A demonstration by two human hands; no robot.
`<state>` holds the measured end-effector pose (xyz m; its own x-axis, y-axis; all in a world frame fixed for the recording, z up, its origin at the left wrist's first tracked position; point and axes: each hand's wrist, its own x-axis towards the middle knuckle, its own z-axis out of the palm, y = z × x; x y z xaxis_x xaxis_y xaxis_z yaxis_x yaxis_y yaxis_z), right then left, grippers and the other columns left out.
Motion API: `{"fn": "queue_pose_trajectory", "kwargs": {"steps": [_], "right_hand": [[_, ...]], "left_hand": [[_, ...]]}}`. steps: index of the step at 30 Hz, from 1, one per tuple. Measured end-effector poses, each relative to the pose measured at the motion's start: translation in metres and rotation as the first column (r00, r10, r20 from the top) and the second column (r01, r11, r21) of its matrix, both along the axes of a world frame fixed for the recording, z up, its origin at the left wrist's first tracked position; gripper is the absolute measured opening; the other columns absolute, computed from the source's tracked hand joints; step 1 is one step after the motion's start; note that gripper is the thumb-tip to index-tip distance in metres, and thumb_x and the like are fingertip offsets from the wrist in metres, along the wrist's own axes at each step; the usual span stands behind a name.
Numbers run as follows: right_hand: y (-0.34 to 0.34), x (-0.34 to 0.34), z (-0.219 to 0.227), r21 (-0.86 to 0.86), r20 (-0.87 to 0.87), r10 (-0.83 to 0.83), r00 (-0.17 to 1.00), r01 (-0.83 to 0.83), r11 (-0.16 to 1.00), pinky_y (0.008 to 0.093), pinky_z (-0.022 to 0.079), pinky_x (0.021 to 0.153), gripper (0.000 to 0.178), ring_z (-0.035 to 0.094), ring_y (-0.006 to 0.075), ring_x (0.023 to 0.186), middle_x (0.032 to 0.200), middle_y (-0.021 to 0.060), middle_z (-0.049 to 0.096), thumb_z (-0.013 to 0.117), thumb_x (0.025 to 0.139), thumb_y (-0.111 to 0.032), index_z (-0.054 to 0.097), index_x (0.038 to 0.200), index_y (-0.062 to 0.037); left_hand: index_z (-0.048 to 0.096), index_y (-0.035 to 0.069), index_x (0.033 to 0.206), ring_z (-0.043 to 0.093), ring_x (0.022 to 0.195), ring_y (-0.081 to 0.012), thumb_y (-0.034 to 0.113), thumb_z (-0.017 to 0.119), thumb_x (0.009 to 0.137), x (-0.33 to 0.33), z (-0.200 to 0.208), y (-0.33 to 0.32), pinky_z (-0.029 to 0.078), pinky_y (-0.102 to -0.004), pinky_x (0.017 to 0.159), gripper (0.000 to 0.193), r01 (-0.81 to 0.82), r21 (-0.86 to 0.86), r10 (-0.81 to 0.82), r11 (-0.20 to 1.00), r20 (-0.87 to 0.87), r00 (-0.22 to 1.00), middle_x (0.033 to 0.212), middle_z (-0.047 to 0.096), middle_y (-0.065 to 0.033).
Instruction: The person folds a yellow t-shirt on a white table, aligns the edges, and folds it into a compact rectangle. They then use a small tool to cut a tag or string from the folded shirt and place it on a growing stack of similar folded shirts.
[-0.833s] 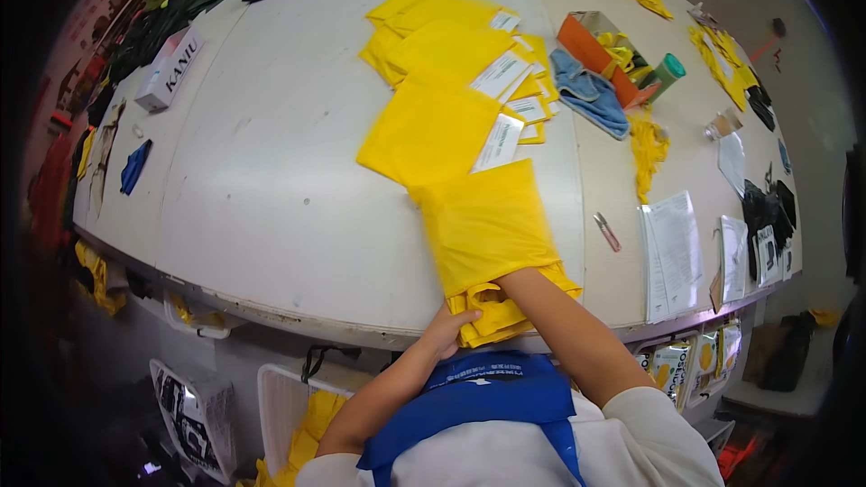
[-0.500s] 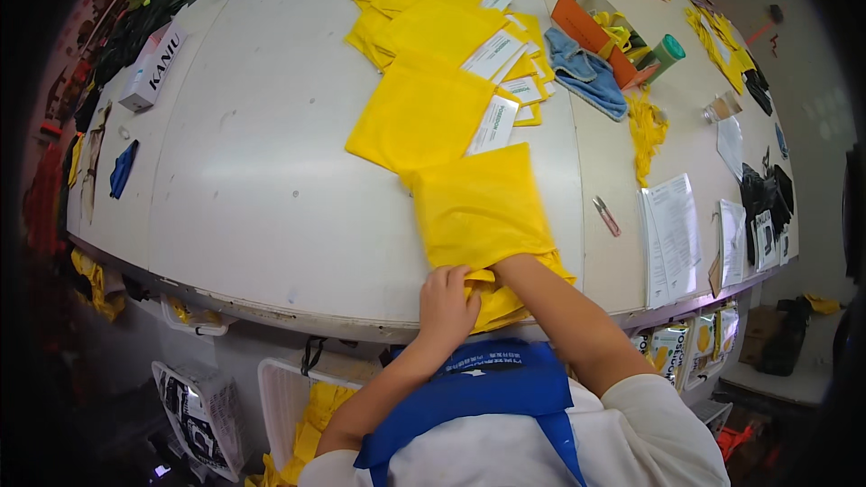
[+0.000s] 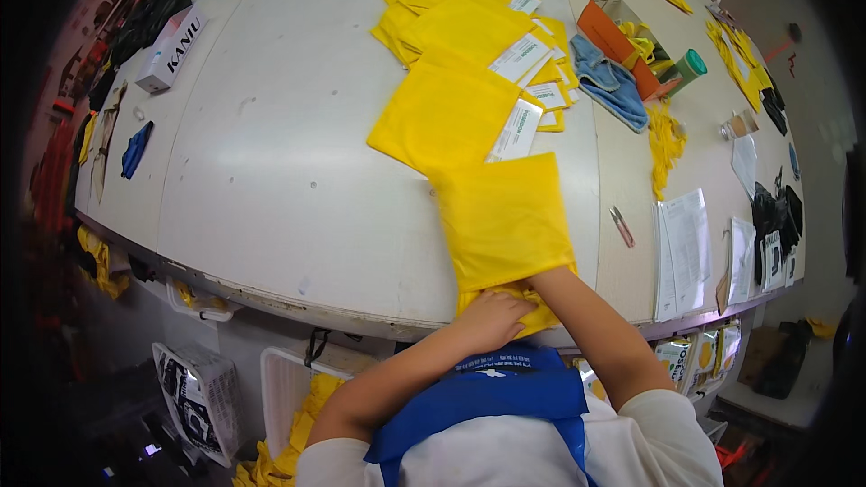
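Note:
A flat yellow fabric pouch [image 3: 505, 216] lies at the table's near edge in front of me. My left hand [image 3: 496, 316] is at its near edge, fingers curled over the lower layer of cloth and gripping it. My right hand [image 3: 544, 281] has gone in under the upper layer at the right; only the wrist shows, and the fingers are hidden inside. Just beyond, overlapping the pouch's far corner, several folded yellow pieces [image 3: 446, 108] lie in a fanned pile, with white printed cards [image 3: 519, 131] along their right side.
To the right lie small red-handled snips [image 3: 622, 226], paper sheets [image 3: 684, 252], a blue cloth [image 3: 609, 81], an orange box [image 3: 618, 41] and a green roll [image 3: 690, 66]. A white box [image 3: 171, 51] stands at the left. Below the table edge is a white bin [image 3: 280, 388] with yellow fabric.
My left hand has shifted right and down, its fingers lying further across the cloth. My right hand stays inside the pouch, whose upper layer now lies flatter. The whole view has shifted slightly.

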<state>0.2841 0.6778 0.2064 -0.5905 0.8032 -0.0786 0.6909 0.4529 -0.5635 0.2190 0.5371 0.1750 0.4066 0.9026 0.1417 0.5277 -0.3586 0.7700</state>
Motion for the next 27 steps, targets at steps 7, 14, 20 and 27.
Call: {"fn": "queue_pose_trajectory", "kwargs": {"steps": [7,14,20,27], "right_hand": [[-0.002,0.02,-0.014,-0.064,-0.108,-0.035,0.994,0.028,0.998,0.0396,0.029,0.107,0.06,0.04,0.0324,0.128,0.14,0.0145,0.043,0.054,0.088,-0.041,0.041,0.138,-0.0117],[0.006,-0.02,-0.012,0.108,0.082,0.062,0.995,-0.071,0.992,0.0405,0.029,0.107,0.058,0.04,0.0325,0.127,0.139,0.014,0.044,0.054,0.087,-0.04,0.043,0.137,-0.0118],[0.029,-0.066,-0.008,0.136,0.198,0.067,0.978,-0.095,0.986,0.0412,0.028,0.107,0.057,0.04,0.0325,0.127,0.138,0.0136,0.045,0.055,0.087,-0.04,0.045,0.136,-0.0119],[0.029,-0.035,-0.01,0.036,0.207,0.101,0.973,-0.11,0.993,0.042,0.028,0.107,0.056,0.04,0.0326,0.127,0.137,0.013,0.047,0.056,0.087,-0.04,0.046,0.135,-0.0121]], "left_hand": [[0.026,0.004,0.142,0.043,0.126,-0.0245,0.018,0.061,0.088,-0.022,-0.032,-0.015,0.036,-0.032,0.102,0.066,-0.274,-0.823,0.807,0.498,0.325,0.493,0.137,0.043,-0.0175],[0.023,0.005,0.143,0.05,0.121,-0.0323,0.026,0.057,0.088,-0.047,-0.058,0.002,0.039,-0.0353,0.099,0.068,-0.175,-0.783,0.588,0.597,0.278,0.76,0.132,0.05,-0.0195],[0.02,0.006,0.144,0.046,0.123,-0.0258,0.022,0.055,0.09,-0.038,-0.042,0.002,0.038,-0.0342,0.101,0.067,0.072,-0.908,0.826,0.413,0.407,0.39,0.136,0.045,-0.0134],[0.017,0.007,0.145,0.038,0.128,-0.0221,-0.003,0.06,0.081,-0.041,-0.026,0.013,0.031,-0.0331,0.106,0.078,-0.097,-0.892,0.852,0.44,0.382,0.358,0.138,0.039,-0.0117]]}}
